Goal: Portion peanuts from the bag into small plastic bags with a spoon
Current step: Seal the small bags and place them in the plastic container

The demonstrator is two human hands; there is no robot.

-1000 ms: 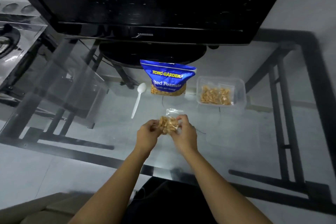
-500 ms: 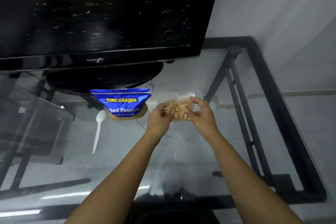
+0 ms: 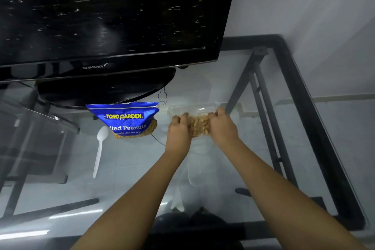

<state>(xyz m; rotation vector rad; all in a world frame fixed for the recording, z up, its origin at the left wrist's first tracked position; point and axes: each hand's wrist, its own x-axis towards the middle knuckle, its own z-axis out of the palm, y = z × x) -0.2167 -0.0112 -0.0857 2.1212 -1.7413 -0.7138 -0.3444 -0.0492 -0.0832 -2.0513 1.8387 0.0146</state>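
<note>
A small clear plastic bag of peanuts [image 3: 199,126] is held between my left hand [image 3: 178,131] and my right hand [image 3: 222,126], both gripping it. It hangs low inside or just over a clear plastic container [image 3: 172,109], whose contents my hands hide. To the left stands the blue peanut bag [image 3: 127,119], labelled Salted Peanuts. A white plastic spoon [image 3: 99,150] lies on the glass table left of that bag, bowl pointing away from me.
A black television [image 3: 105,16] on its oval base [image 3: 105,91] stands right behind the peanut bag. A clear lid [image 3: 197,176] lies on the glass table [image 3: 233,87] near my forearms. The table's black frame [image 3: 316,119] runs along the right.
My hands carried the small filled bag away from me and to the right, from mid-table to the clear container, and lowered it there. The camera view swung right.
</note>
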